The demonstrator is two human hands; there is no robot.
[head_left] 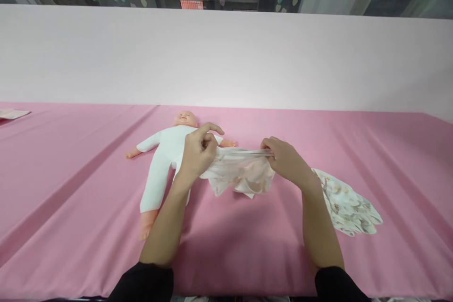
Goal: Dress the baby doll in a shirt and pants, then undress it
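A small pale garment (242, 170), white with faint pink, hangs stretched sideways between my two hands, held a little above the pink cloth. My left hand (200, 151) pinches one end of its gathered upper edge, index finger raised and bent. At the other end, my right hand (285, 158) is closed on the same edge. Behind my left hand and forearm a baby doll (171, 144) in a white body suit lies on its back, head toward the wall. My left arm hides part of its torso and one leg.
To the right, beside my right forearm, lies a folded white printed cloth (348, 205). Another pale folded cloth (13, 113) sits at the far left edge. The pink cover (81, 198) has creases and meets a white wall (226, 61) at the back.
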